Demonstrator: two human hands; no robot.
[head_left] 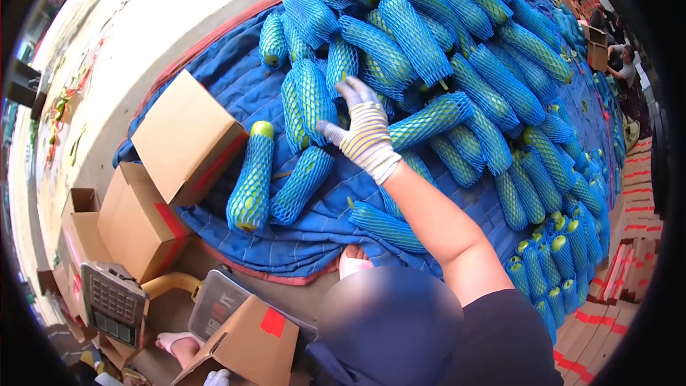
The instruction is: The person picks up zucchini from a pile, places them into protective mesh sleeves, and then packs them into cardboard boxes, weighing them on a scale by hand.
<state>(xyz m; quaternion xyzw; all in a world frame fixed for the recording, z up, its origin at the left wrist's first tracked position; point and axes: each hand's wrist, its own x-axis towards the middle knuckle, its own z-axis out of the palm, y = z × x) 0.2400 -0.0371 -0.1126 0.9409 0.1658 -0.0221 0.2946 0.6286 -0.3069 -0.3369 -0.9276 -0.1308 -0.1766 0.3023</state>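
My right hand [363, 132], in a striped white glove, reaches out over the near edge of a pile of long green gourds in blue foam net sleeves. Its fingers are spread, the tips overlapping an upright netted gourd [341, 61]; another netted gourd [314, 100] is beside the thumb. Two more lie apart from the pile, a gourd [251, 175] and a darker-netted gourd [303, 184]. At the bottom edge, my gloved left hand [216, 377] is at the side of a tilted cardboard box [257, 339] with red tape, its fingers partly cut off by the frame.
The gourds rest on a blue quilt [214, 225] with a red border. Closed cartons [187, 132] stand on the left, near a scale display [114, 304] and its platform [221, 300]. Stacked flat cartons [632, 264] line the right. Another person [625, 68] sits far right.
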